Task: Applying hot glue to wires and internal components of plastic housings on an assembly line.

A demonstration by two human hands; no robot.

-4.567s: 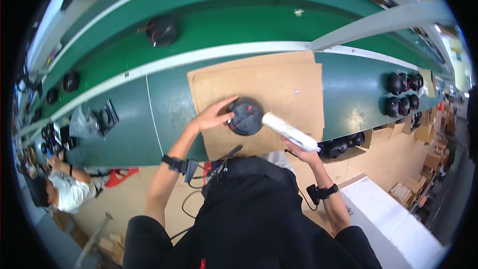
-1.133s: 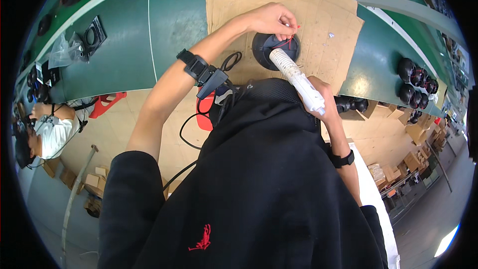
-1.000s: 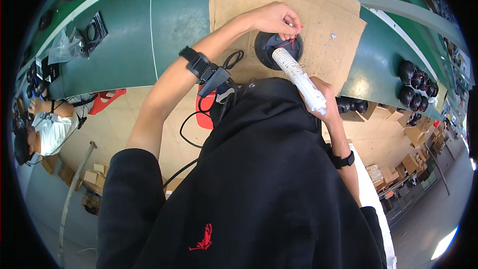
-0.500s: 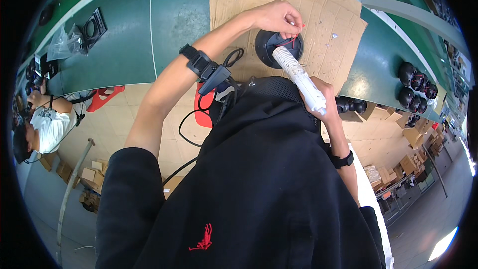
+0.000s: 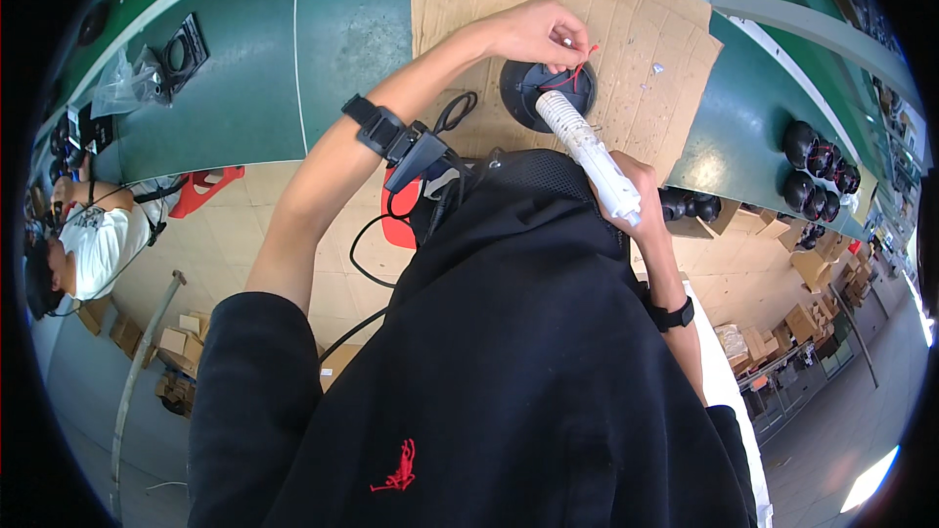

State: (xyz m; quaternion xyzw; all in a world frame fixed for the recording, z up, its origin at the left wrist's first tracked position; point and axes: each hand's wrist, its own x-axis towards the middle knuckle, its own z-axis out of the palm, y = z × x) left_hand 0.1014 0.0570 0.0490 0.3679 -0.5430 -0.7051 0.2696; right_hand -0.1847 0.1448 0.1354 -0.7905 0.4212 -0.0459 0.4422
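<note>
My left hand (image 5: 544, 34) is closed in a pinch above the black round housing (image 5: 518, 98), with thin red wires (image 5: 584, 68) running up to its fingertips. A small pale bit also shows at those fingers. My right hand (image 5: 631, 181) is wrapped round a white tubular heat gun (image 5: 599, 161), its palm mostly hidden behind the body. The gun's ribbed, perforated nozzle (image 5: 561, 112) points up at the housing's near right part, close below the red wires. The housing lies on a cardboard sheet (image 5: 646, 29).
A green workbench (image 5: 357, 49) lies under the cardboard. Black round parts (image 5: 817, 171) cluster at the right, and a plastic bag (image 5: 127, 83) sits at the left. A black cable (image 5: 367, 244) hangs beside my waist. Another person (image 5: 98, 244) works at far left.
My left hand has shifted very slightly to the left, still pinching at the red wires. The right hand and heat gun stay put. The other person's arm has moved a little.
</note>
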